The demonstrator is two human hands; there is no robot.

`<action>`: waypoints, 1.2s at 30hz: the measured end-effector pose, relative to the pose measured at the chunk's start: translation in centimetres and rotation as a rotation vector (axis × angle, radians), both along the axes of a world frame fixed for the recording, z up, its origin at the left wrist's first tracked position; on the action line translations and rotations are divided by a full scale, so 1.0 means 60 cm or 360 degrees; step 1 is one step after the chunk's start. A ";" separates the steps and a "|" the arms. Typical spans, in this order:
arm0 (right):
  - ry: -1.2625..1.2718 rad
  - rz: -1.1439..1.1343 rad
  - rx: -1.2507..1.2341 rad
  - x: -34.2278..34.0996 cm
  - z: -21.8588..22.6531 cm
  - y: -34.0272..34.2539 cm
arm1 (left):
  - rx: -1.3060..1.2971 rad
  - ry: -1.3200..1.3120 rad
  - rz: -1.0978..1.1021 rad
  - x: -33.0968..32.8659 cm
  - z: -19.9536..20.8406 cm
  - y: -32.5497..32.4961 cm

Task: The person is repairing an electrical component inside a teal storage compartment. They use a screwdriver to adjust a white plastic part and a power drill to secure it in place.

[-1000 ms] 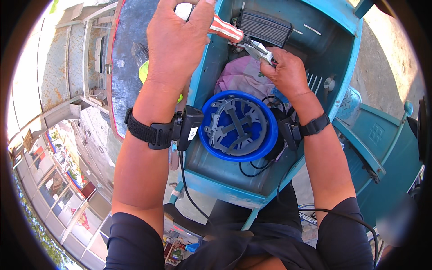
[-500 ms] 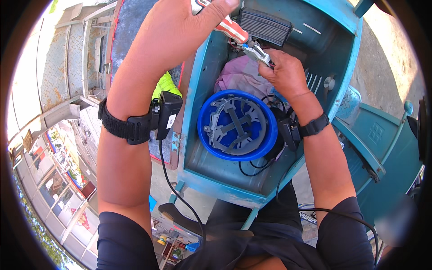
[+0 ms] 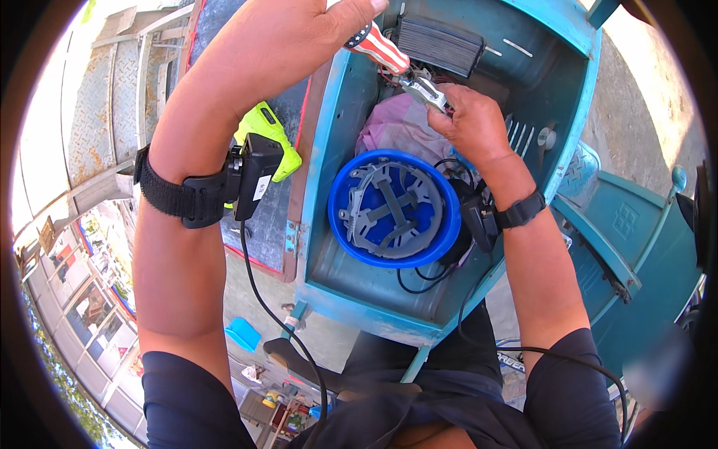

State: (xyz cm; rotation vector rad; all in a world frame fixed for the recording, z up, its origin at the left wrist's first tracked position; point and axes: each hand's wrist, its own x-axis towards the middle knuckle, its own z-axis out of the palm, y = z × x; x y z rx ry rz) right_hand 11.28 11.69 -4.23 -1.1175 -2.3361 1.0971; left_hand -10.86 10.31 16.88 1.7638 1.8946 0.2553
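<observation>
Over a teal metal box (image 3: 363, 283), a red-striped handle (image 3: 385, 51) is gripped by the closed left hand (image 3: 323, 27); a silver metal piece (image 3: 426, 91) is pinched by the right hand (image 3: 476, 121).

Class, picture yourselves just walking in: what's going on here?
A person works over an open teal box. The left hand, cut off by the picture's top edge, grips a striped handle; the right hand holds a metal piece close to the handle's lower end. Inside the box, a blue helmet lies upside down, nearer the person than the pink cloth.
</observation>
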 end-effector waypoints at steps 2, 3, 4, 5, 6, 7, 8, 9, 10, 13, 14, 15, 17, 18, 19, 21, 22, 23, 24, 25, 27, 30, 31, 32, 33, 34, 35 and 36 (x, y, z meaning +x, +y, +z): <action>-0.0064 0.0064 -0.0039 0.000 0.005 -0.001 | -0.0077 -0.0061 0.0068 -0.011 -0.008 0.009; -0.0051 0.0083 -0.0015 0.000 0.002 -0.003 | -0.0129 -0.0142 0.0134 -0.017 -0.015 0.011; -0.0045 0.0093 0.0014 0.000 -0.001 -0.003 | 0.0097 -0.0105 0.0000 -0.013 -0.017 0.006; -0.0039 0.0104 0.0043 0.001 -0.003 -0.002 | 0.0323 -0.0068 -0.0133 -0.007 -0.018 -0.003; -0.0046 0.0082 0.0027 0.003 -0.003 -0.002 | 0.0409 -0.0083 -0.0229 -0.012 -0.026 -0.002; -0.0046 0.0067 0.0011 0.001 0.002 -0.003 | 0.0495 -0.0088 -0.0319 -0.019 -0.032 -0.004; -0.0044 0.0055 -0.0007 -0.001 0.007 -0.005 | 0.0438 -0.0144 -0.0369 -0.039 -0.036 0.008; -0.0048 0.0064 -0.0022 -0.003 0.010 -0.006 | 0.0300 -0.0186 -0.0270 -0.048 -0.038 0.007; -0.0062 0.0065 -0.0035 -0.003 0.010 -0.004 | 0.0168 -0.0233 -0.0173 -0.047 -0.037 0.013; -0.0042 0.0081 -0.0029 -0.001 0.003 -0.003 | -0.0293 -0.0252 0.0314 -0.003 -0.006 0.026; -0.0025 0.0091 -0.0019 0.000 0.001 -0.003 | -0.0326 -0.0212 0.0318 -0.021 -0.020 0.025; -0.0011 0.0079 -0.0015 0.001 0.001 -0.003 | -0.0244 -0.0185 0.0209 -0.029 -0.026 0.020; 0.0022 0.0056 -0.0013 0.000 0.001 -0.005 | 0.0036 -0.0134 -0.0112 -0.040 -0.028 0.008; 0.0031 0.0060 -0.0025 -0.001 0.002 -0.006 | 0.0102 -0.0132 -0.0198 -0.040 -0.024 0.003; 0.0031 0.0057 -0.0034 0.000 0.003 -0.005 | 0.0171 -0.0138 -0.0287 -0.039 -0.023 0.000; 0.0024 0.0045 -0.0074 0.002 0.003 -0.005 | 0.0047 -0.0185 -0.0207 -0.033 -0.009 0.001; 0.0022 0.0039 -0.0107 0.001 0.004 -0.006 | 0.0019 -0.0225 -0.0188 -0.032 -0.005 0.000; 0.0020 0.0033 -0.0140 0.000 0.005 -0.006 | -0.0008 -0.0265 -0.0170 -0.032 -0.003 0.000; 0.0007 0.0039 -0.0114 0.000 0.007 -0.004 | -0.0036 -0.0307 -0.0152 -0.032 -0.002 0.000; -0.0003 0.0048 -0.0088 -0.001 0.009 -0.002 | -0.0090 -0.0253 -0.0052 -0.033 -0.004 0.000; -0.0004 0.0068 -0.0097 -0.004 0.009 -0.002 | -0.0139 -0.0145 0.0068 -0.033 -0.007 -0.001; 0.0033 0.0050 -0.0150 -0.001 0.004 -0.003 | -0.0013 -0.0067 -0.0068 -0.015 -0.003 -0.005; 0.0064 0.0024 -0.0143 -0.001 0.002 -0.005 | 0.0046 -0.0082 -0.0148 -0.017 -0.008 -0.005; 0.0104 0.0003 -0.0132 -0.003 0.003 -0.007 | 0.0106 -0.0148 -0.0236 -0.035 -0.024 0.001; 0.0114 -0.0003 -0.0110 -0.005 0.004 -0.008 | 0.0137 -0.0189 -0.0294 -0.048 -0.030 -0.001; 0.0121 -0.0011 -0.0089 -0.005 0.004 -0.008 | 0.0167 -0.0233 -0.0355 -0.052 -0.031 0.001; 0.0130 -0.0018 -0.0067 -0.005 0.005 -0.009 | 0.0169 -0.0251 -0.0385 -0.055 -0.027 0.001; 0.0142 0.0003 -0.0080 -0.006 0.004 -0.009 | 0.0105 -0.0289 -0.0359 -0.055 -0.019 0.000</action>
